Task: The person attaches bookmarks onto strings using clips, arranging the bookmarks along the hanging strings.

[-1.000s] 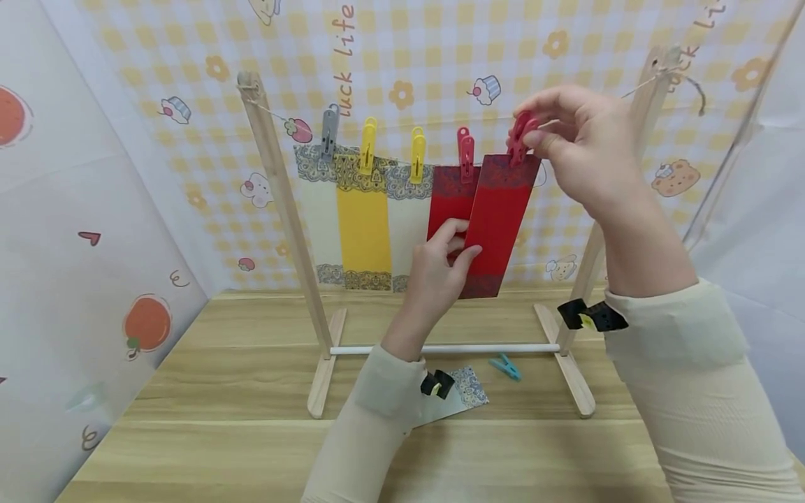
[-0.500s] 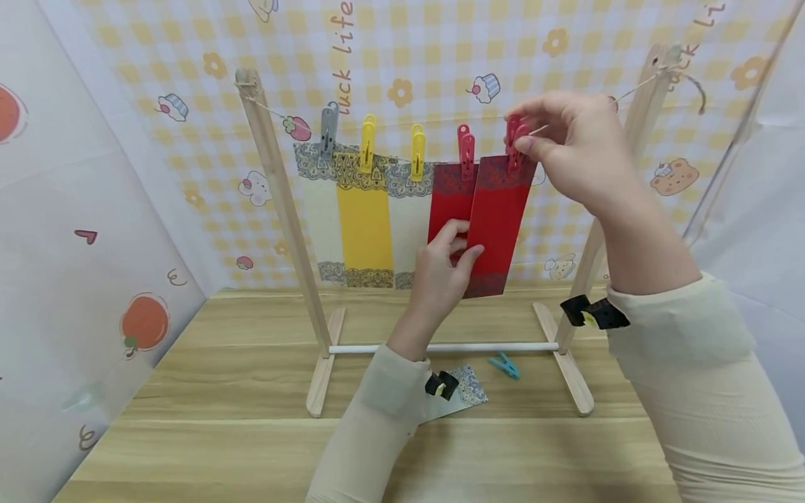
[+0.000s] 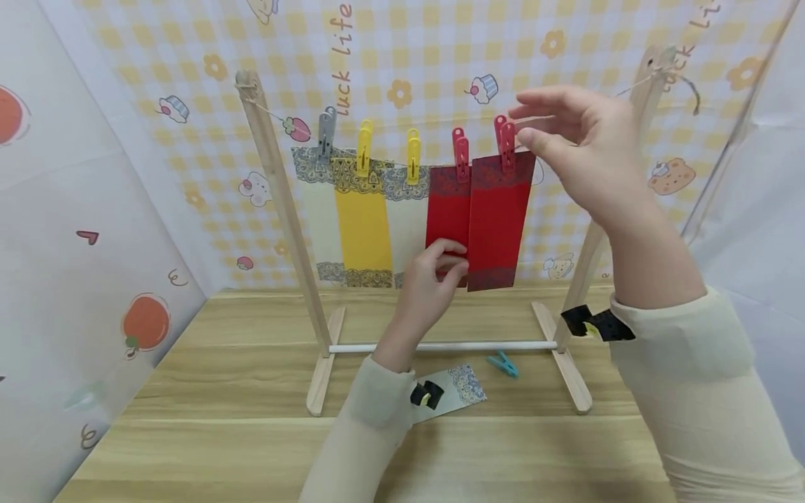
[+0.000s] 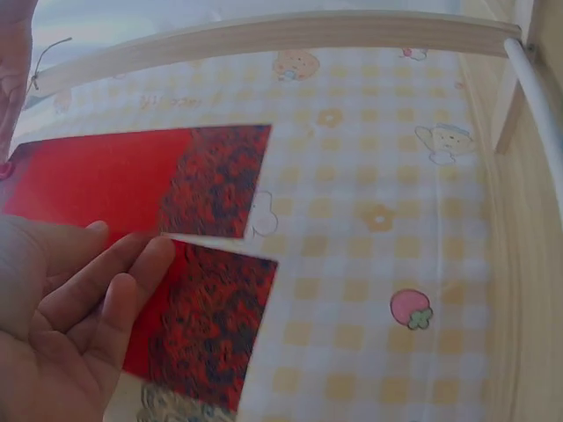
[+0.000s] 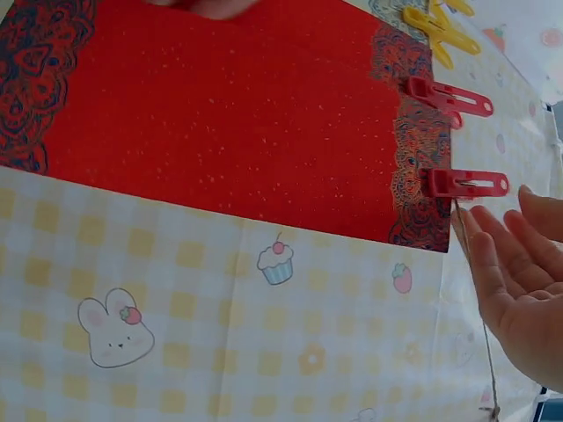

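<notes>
A red card (image 3: 499, 220) with a dark lace-pattern band at each end hangs from the string by a red clothespin (image 3: 506, 150). Just right of that clothespin is my right hand (image 3: 597, 150), its thumb and fingers spread apart with nothing between them. To the left hangs another red card (image 3: 448, 206) under its own red clothespin (image 3: 462, 157). My left hand (image 3: 428, 286) is in front of this card's lower part, fingers loosely bent at the seam between the two cards. In the left wrist view, the left fingers (image 4: 145, 264) overlap the lower red card.
Farther left hang a yellow card (image 3: 363, 230) and two pale cards, held by yellow clothespins (image 3: 413, 157) and a grey clothespin (image 3: 325, 136). The wooden frame has a white crossbar (image 3: 484, 346). On the table lie a blue clothespin (image 3: 503, 364) and a pale patterned card (image 3: 462, 388).
My right hand has let go of the red clothespin and drawn slightly right. My left hand has released the right red card and moved down a little; the card now hangs straighter.
</notes>
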`<state>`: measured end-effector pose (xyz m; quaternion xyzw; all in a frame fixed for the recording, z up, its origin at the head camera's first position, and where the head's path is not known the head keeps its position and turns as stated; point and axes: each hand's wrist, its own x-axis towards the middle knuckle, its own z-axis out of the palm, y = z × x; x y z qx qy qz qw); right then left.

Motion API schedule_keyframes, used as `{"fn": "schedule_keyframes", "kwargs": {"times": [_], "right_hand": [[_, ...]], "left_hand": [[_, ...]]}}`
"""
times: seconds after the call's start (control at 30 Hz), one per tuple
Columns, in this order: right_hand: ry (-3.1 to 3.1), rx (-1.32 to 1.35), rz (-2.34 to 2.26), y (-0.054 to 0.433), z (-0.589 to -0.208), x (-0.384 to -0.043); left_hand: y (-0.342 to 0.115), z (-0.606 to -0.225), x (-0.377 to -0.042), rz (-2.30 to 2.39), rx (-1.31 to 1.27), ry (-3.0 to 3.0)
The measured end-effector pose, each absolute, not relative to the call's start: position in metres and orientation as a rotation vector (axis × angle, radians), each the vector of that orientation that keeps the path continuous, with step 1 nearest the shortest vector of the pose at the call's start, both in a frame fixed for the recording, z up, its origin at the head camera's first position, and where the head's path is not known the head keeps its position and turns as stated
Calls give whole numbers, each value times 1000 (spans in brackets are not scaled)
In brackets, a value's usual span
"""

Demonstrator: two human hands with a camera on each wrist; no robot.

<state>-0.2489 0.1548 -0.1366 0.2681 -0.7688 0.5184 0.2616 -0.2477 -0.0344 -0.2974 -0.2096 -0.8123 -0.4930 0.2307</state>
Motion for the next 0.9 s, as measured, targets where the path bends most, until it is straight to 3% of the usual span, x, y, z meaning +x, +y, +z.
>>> {"fn": "schedule_keyframes", "kwargs": {"times": [0.2, 0.9], "right_hand": [[-1694, 946, 1769, 170, -160, -243], [-2297, 663, 1760, 199, -320, -244]], "left_hand": [[-52, -315, -234, -1307, -569, -2356], [-102, -360, -192, -1262, -409, -2752]]}}
